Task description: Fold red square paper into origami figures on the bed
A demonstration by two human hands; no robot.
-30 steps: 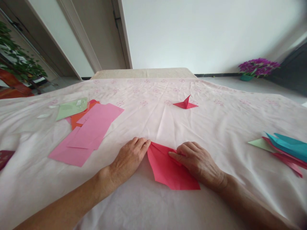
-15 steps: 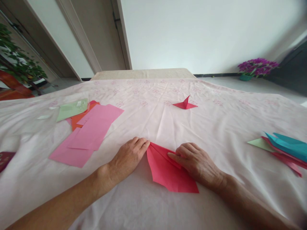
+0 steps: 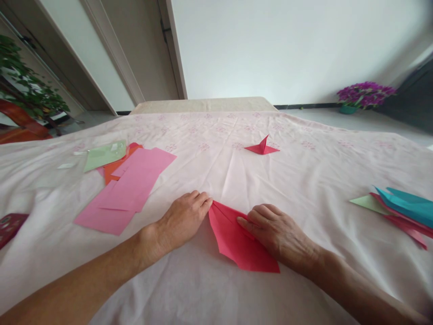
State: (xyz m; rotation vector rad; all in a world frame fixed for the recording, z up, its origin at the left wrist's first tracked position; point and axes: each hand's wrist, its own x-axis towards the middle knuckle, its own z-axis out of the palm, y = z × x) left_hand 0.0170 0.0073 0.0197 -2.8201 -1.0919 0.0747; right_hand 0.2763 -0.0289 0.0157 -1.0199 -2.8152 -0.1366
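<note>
A red sheet of paper [image 3: 237, 246], partly folded along its upper edge, lies on the cloth in front of me. My left hand [image 3: 191, 214] pinches its upper left corner between thumb and fingers. On the folded edge at the right, my right hand [image 3: 270, 225] is closed, its thumb lying along the crease and its fingertips hidden behind the paper. Farther off stands a small folded red paper piece [image 3: 263, 146] with a pointed tip sticking up.
Pink paper sheets [image 3: 135, 180], an orange sheet [image 3: 111, 171] and a light green sheet [image 3: 104, 155] lie at the left. A dark red item [image 3: 11, 228] sits at the left edge. Folded blue paper [image 3: 406, 205] rests at the right on a pink-flowered cloth [image 3: 321, 180].
Both hands keep their hold on the red paper. Its lower left edge has lifted and curved slightly to the right. The whole view has shifted a little.
</note>
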